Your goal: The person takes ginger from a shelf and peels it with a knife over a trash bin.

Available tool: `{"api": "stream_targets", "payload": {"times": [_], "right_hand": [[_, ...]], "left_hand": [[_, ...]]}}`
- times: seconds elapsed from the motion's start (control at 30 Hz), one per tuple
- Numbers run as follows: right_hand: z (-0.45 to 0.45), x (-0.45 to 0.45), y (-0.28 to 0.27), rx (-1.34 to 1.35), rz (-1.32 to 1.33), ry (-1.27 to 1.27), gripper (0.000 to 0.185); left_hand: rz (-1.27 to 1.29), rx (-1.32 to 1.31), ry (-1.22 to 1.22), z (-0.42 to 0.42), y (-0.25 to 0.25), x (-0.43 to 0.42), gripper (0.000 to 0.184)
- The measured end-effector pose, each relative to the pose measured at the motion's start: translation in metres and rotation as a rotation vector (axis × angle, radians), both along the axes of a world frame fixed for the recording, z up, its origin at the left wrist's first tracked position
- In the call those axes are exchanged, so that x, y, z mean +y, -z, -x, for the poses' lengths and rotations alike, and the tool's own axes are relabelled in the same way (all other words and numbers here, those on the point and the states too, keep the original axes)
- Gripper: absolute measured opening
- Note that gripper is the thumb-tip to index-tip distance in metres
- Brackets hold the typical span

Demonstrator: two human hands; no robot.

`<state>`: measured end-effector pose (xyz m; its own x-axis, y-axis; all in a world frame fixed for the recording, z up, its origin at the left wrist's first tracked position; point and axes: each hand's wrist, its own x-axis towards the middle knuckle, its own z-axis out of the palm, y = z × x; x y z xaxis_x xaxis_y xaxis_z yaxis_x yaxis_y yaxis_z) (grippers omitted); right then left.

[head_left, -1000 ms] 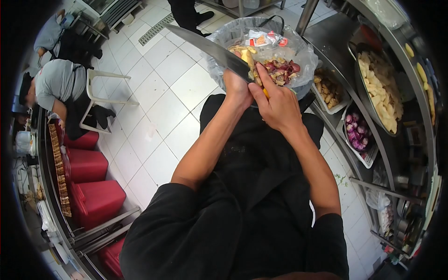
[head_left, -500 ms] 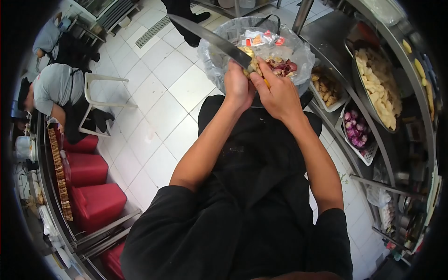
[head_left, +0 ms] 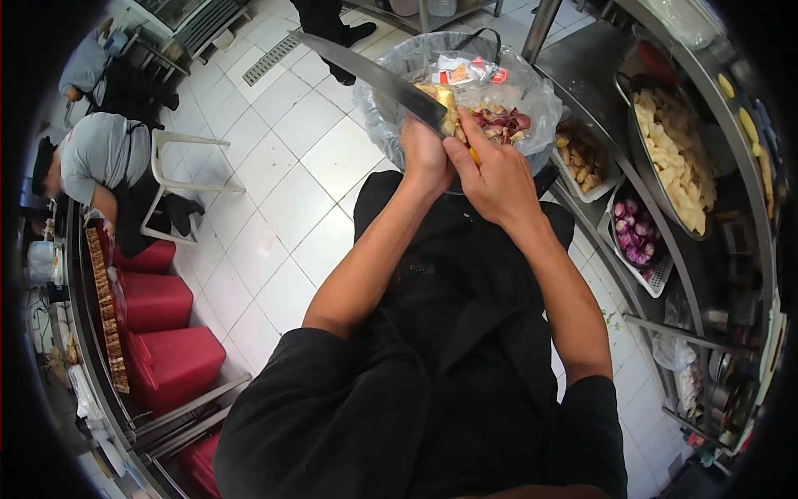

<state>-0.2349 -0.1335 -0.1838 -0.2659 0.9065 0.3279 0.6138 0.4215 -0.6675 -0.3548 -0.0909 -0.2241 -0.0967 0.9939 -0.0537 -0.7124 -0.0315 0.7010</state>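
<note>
A large kitchen knife (head_left: 374, 76) points up and to the left, with my right hand (head_left: 503, 175) closed round its yellow-orange handle. My left hand (head_left: 426, 158) grips a knobbly piece of ginger (head_left: 450, 103), pale yellow where its flesh shows. The blade lies across the ginger, close to my left fingers, which are partly hidden behind it. Both hands are at the near rim of a round bin lined with a clear plastic bag (head_left: 378, 116). Inside the bin are reddish-purple peelings (head_left: 503, 123) and a white-and-red wrapper (head_left: 465, 71).
At right, a basket of unpeeled ginger (head_left: 582, 158) and a basket of purple shallots (head_left: 633, 231) sit below a large pan of pale peeled pieces (head_left: 673, 158). At left, a person bends beside a white plastic stool (head_left: 158, 179) and red bins (head_left: 179, 366).
The knife has tilted slightly, its tip a little lower and further left. More of the ginger's pale flesh shows above the blade. Both hands have barely shifted.
</note>
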Motion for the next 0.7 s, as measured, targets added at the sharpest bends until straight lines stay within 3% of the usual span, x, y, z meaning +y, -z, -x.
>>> {"api": "stream_targets", "payload": {"times": [0.3,0.57,0.7], "right_hand": [[0.000,0.007,0.004,0.014,-0.022,0.016,0.059],[0.000,0.021,0.012,0.049,-0.034,-0.005,0.053],[-0.001,0.051,0.024,0.115,0.173,0.064,0.053]], "left_hand": [[-0.019,-0.001,0.000,-0.005,-0.009,-0.005,0.040],[0.001,0.007,-0.020,-0.003,-0.010,-0.007,0.025],[-0.058,0.009,0.115,0.009,-0.002,-0.009,0.026]]}}
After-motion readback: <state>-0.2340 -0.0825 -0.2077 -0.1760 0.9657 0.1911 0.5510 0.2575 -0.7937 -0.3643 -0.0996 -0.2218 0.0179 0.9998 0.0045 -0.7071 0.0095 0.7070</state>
